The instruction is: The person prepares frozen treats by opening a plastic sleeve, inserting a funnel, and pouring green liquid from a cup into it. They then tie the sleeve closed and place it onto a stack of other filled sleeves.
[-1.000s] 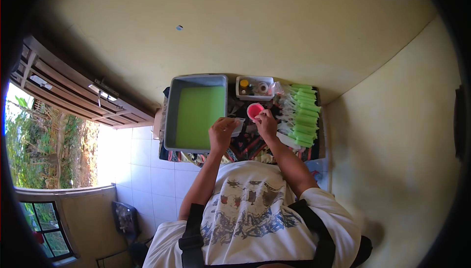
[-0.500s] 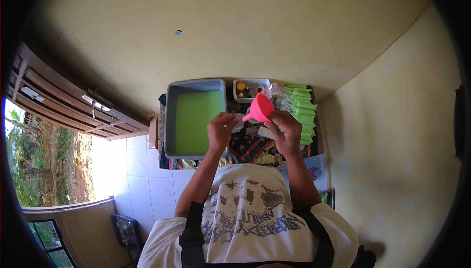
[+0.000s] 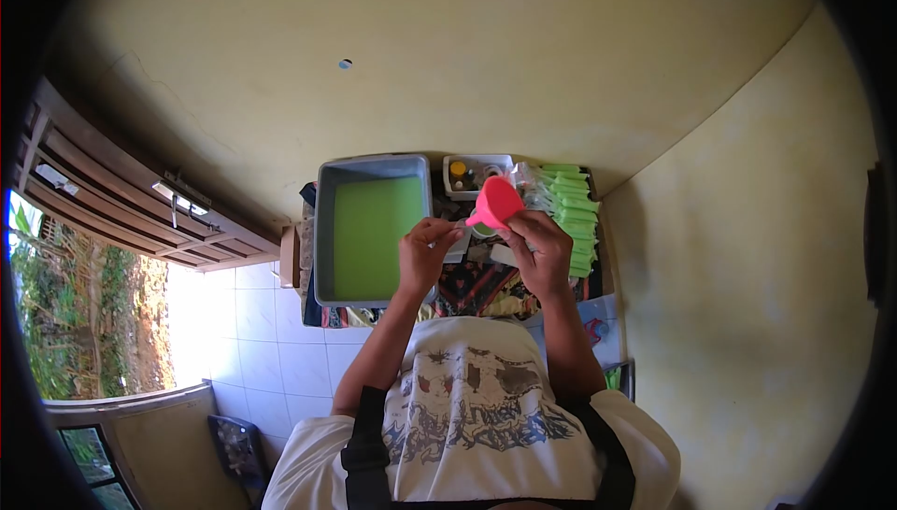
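Observation:
A pink funnel (image 3: 498, 202) is held by its rim in my right hand (image 3: 541, 247), its spout pointing left and down. My left hand (image 3: 427, 248) is closed in a pinch at the spout's tip, on something thin and clear that is too small to make out. Beside my left hand stands a grey tub (image 3: 323, 230) of green liquid (image 3: 378, 234). Right of my right hand lie several green filled packets (image 3: 576, 220) in a row, with clear plastic (image 3: 533, 188) at their left ends.
Behind the funnel is a white tray (image 3: 453, 194) with a yellow-capped bottle (image 3: 458, 169). A patterned cloth (image 3: 462, 290) covers the table. A wall rises behind it. At the left is an open doorway; a dark chair (image 3: 235, 445) stands lower left.
The funnel has tilted slightly, still in my right hand. My left hand has moved a little down and right, still pinched near the spout.

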`<state>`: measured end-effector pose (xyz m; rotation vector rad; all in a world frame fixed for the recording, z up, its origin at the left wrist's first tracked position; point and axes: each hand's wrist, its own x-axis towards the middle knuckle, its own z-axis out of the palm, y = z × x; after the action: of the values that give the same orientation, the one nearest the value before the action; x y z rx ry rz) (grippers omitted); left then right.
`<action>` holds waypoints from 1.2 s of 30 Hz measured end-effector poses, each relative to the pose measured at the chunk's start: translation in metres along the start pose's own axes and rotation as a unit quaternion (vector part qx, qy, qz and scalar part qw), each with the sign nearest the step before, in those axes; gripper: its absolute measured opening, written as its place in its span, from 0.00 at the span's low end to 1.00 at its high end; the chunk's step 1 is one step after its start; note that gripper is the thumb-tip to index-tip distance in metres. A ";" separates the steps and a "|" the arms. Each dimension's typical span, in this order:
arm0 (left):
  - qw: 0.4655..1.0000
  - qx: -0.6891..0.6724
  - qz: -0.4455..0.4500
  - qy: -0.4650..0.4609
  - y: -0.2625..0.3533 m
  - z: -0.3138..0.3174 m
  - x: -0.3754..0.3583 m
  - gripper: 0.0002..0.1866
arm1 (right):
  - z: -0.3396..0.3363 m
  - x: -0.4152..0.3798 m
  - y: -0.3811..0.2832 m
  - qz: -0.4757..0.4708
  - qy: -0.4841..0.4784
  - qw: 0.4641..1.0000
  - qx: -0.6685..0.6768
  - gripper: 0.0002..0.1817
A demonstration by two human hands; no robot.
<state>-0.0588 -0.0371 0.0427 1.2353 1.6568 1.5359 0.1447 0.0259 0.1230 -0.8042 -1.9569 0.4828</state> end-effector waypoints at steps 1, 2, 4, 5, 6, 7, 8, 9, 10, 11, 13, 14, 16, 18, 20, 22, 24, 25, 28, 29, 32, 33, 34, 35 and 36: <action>1.000 -0.004 0.002 -0.001 0.001 -0.001 0.000 0.08 | 0.001 0.001 0.000 -0.003 -0.016 1.000 0.002 0.10; 1.000 -0.008 0.004 -0.003 0.002 -0.001 0.000 0.08 | 0.002 0.002 0.001 -0.007 -0.031 0.999 0.005 0.10; 1.000 -0.021 0.009 -0.013 0.002 -0.002 -0.001 0.09 | 0.004 0.006 0.000 -0.017 -0.064 0.998 -0.001 0.10; 0.999 -0.027 0.012 -0.020 0.002 -0.001 -0.001 0.09 | 0.003 0.010 -0.003 -0.023 -0.081 0.996 -0.010 0.10; 0.999 -0.027 0.016 -0.018 0.002 -0.001 0.000 0.10 | 0.003 0.013 -0.004 -0.027 -0.097 0.995 -0.019 0.10; 0.999 -0.027 0.018 -0.017 0.001 0.000 0.000 0.11 | 0.005 0.016 -0.005 -0.029 -0.098 0.995 -0.018 0.10; 0.999 -0.026 0.021 -0.015 0.000 0.002 -0.001 0.12 | 0.008 0.018 -0.006 -0.032 -0.099 0.994 -0.016 0.10; 0.999 -0.032 0.020 -0.011 -0.004 0.005 -0.002 0.16 | 0.010 0.020 -0.007 -0.034 -0.101 0.994 -0.014 0.10; 0.999 -0.037 0.020 -0.007 -0.009 0.008 -0.002 0.20 | 0.013 0.022 -0.009 -0.038 -0.104 0.993 -0.026 0.10; 0.999 -0.042 0.020 -0.002 -0.013 0.011 -0.004 0.24 | 0.015 0.023 -0.011 -0.043 -0.107 0.993 -0.038 0.10; 0.996 0.014 0.066 0.059 -0.001 0.015 -0.008 0.35 | 0.018 0.025 -0.013 -0.044 -0.113 0.991 -0.052 0.09; 0.991 0.043 0.089 0.089 0.003 0.018 -0.010 0.41 | 0.020 0.027 -0.014 -0.041 -0.115 0.991 -0.056 0.09; 0.986 0.072 0.065 0.136 0.004 0.025 -0.013 0.49 | 0.027 0.026 -0.015 -0.031 -0.122 0.990 -0.069 0.09; 0.980 0.094 0.072 0.161 0.001 0.029 -0.017 0.53 | 0.036 0.025 -0.014 -0.018 -0.132 0.987 -0.089 0.08; 0.974 0.110 0.109 0.163 -0.010 0.034 -0.020 0.53 | 0.044 0.024 -0.011 -0.034 -0.137 0.985 -0.103 0.06; 0.950 0.126 0.166 0.231 -0.004 0.045 -0.017 0.50 | 0.049 0.025 -0.006 -0.036 -0.172 0.977 -0.120 0.06; 0.927 0.179 0.211 0.251 -0.004 0.049 -0.014 0.47 | 0.053 0.025 -0.004 -0.046 -0.165 0.980 -0.104 0.06; 0.917 0.223 0.226 0.242 -0.007 0.047 -0.015 0.45 | 0.056 0.024 0.002 -0.053 -0.174 0.977 -0.109 0.06; 0.927 0.221 0.203 0.223 -0.003 0.055 -0.019 0.34 | 0.052 0.026 0.013 -0.075 -0.203 0.974 -0.063 0.06; 0.932 0.215 0.191 0.220 -0.004 0.056 -0.020 0.33 | 0.051 0.028 0.020 -0.069 -0.216 0.974 -0.012 0.06; 0.923 0.242 0.172 0.246 -0.002 0.050 -0.019 0.31 | 0.043 0.024 0.041 0.007 -0.174 0.965 0.196 0.17; 0.914 0.265 0.173 0.252 -0.004 0.044 -0.019 0.33 | 0.046 0.013 0.061 0.046 -0.133 0.963 0.231 0.20; 0.906 0.288 0.173 0.259 -0.006 0.037 -0.021 0.34 | 0.051 0.001 0.086 0.086 -0.093 0.956 0.264 0.23; 0.904 0.292 0.180 0.256 -0.011 0.028 -0.024 0.35 | 0.063 -0.019 0.126 0.074 -0.099 0.985 0.119 0.34; 0.903 0.298 0.176 0.255 -0.011 0.021 -0.028 0.36 | 0.077 -0.040 0.166 0.058 -0.101 0.993 -0.029 0.44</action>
<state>-0.0310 -0.0518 0.0231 1.6001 2.4903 1.7321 0.1478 0.1146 -0.0413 -0.9405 -2.1260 0.5973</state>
